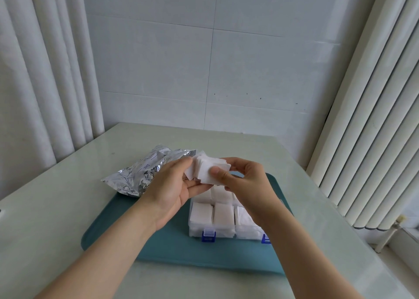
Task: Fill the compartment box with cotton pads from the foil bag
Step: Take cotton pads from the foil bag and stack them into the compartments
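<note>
Both hands hold a stack of white square cotton pads (205,168) above the far end of the clear compartment box (197,230). My left hand (171,185) cradles the stack from the left and below. My right hand (243,180) pinches it, thumb on the top pad. The box has blue latches on its near wall, and its visible compartments hold white pads (223,213). My right wrist covers its right side. The crinkled silver foil bag (140,174) lies to the left, behind my left hand.
The box and part of the bag rest on a teal mat (170,246) on a pale glossy table (56,208). White curtains hang at both sides and a tiled wall stands behind. The table's right edge (353,230) falls off toward a radiator pipe.
</note>
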